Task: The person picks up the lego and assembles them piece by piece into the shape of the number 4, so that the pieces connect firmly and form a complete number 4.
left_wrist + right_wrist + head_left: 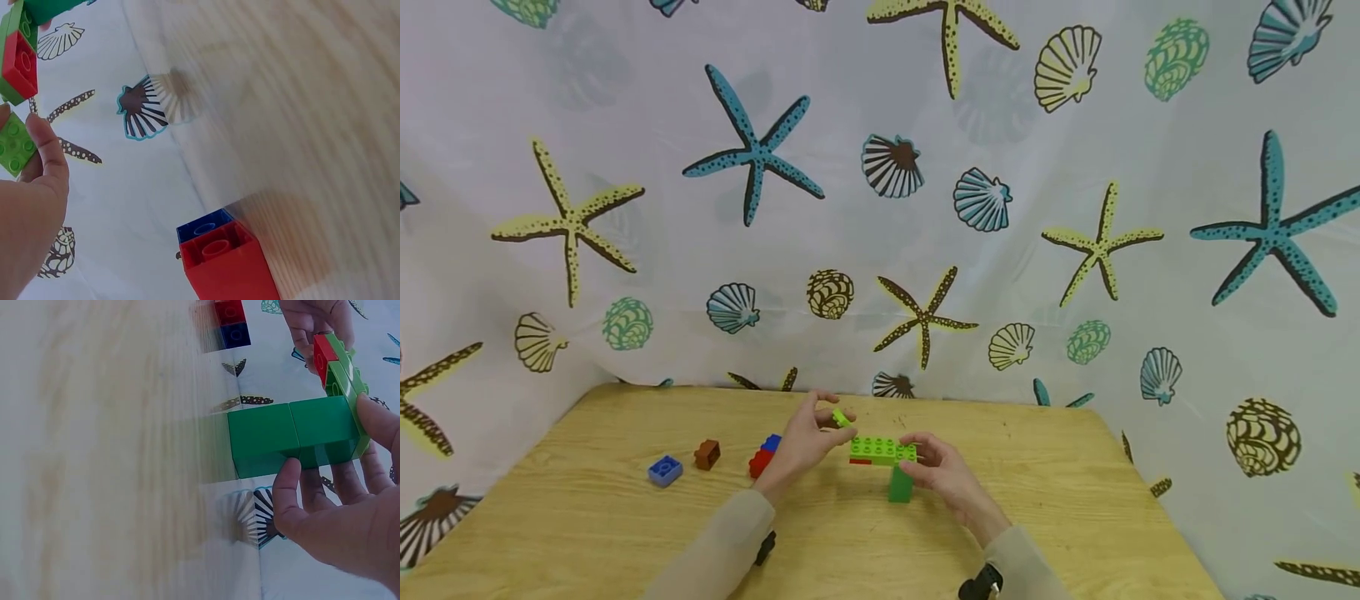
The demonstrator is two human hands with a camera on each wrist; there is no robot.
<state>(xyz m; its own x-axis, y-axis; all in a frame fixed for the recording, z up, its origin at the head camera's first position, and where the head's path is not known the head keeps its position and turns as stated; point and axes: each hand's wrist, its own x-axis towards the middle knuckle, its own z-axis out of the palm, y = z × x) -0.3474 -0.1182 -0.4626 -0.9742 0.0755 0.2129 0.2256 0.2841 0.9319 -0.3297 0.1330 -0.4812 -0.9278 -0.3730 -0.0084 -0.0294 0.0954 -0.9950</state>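
My left hand [801, 442] pinches a small lime green toy brick [17, 147] between thumb and fingers, raised just left of a brick build. That build has a column of two dark green bricks [269, 440] standing on the table. Across its top runs a long lime green brick [874, 448], reaching out to the left with its studs up. Under the overhanging end sits a red brick [22, 65]. My right hand [955, 483] holds the build from the right, thumb against the lime piece and fingers along the dark green column.
Left of the build, partly behind my left forearm, stand a red block [234, 272] and a blue block [203, 225] side by side. Farther left lie a brown brick [707, 454] and a light blue brick [665, 471]. A patterned curtain [850, 250] borders the wooden table [1037, 517].
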